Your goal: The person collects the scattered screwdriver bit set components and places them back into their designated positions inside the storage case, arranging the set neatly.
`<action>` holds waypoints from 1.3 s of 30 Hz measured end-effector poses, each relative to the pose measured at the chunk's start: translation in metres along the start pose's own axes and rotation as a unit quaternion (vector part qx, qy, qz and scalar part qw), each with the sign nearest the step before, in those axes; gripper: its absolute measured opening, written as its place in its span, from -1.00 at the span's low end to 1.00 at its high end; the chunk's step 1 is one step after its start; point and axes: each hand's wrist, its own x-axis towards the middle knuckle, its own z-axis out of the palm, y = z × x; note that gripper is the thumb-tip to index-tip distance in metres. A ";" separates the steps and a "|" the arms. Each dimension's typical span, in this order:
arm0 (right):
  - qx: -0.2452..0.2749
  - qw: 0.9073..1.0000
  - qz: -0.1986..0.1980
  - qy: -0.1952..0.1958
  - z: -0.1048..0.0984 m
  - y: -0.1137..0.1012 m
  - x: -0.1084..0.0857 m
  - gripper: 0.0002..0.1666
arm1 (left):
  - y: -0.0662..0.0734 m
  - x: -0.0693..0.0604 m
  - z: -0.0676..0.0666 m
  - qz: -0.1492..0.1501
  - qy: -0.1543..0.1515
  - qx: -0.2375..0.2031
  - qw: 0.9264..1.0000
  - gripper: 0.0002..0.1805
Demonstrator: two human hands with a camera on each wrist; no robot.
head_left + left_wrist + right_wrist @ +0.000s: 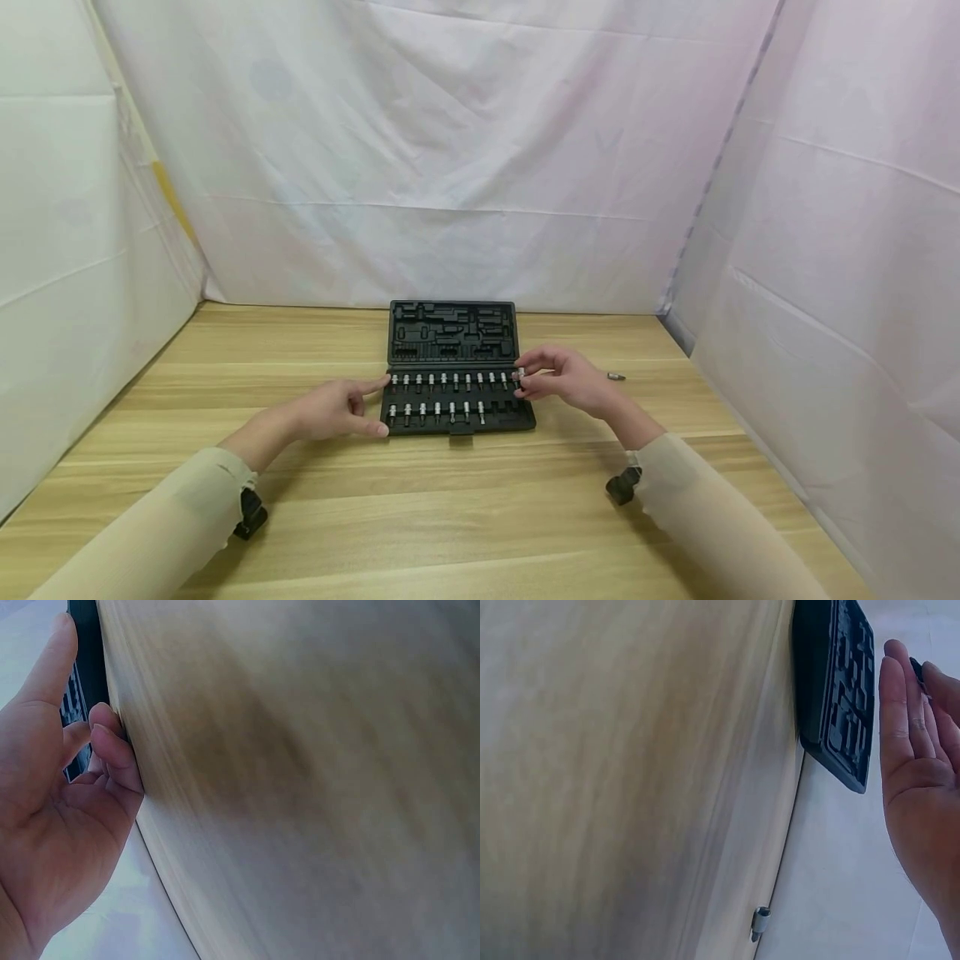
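Note:
A black plastic case lies unfolded on the table, with two rows of silver-topped bit sockets in its lower half. At the case's left side my left hand rests its outstretched index finger and thumb against the edge, the other fingers loosely bent. Over the right end of the upper row, my right hand pinches a bit socket between thumb and fingers. Fingers partly hide that piece and the slot below it. Some slots at the lower row's right end hold no socket.
Another bit socket lies loose on the wooden table, right of my right hand. The case's lid stands raised behind, with moulded recesses. White sheeting encloses the back and both sides.

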 end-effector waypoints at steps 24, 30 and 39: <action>-0.185 0.982 0.022 -0.027 0.034 -0.007 0.025 -0.79 | 0.002 -0.001 0.000 -0.005 0.001 -0.003 1.000 0.13; -0.229 0.972 0.041 -0.033 0.039 -0.007 0.028 -0.84 | 0.001 -0.001 0.001 -0.003 0.000 -0.004 1.000 0.13; -0.227 0.972 0.030 -0.048 0.035 -0.002 0.027 -0.84 | -0.001 0.000 0.000 0.004 0.000 -0.004 1.000 0.13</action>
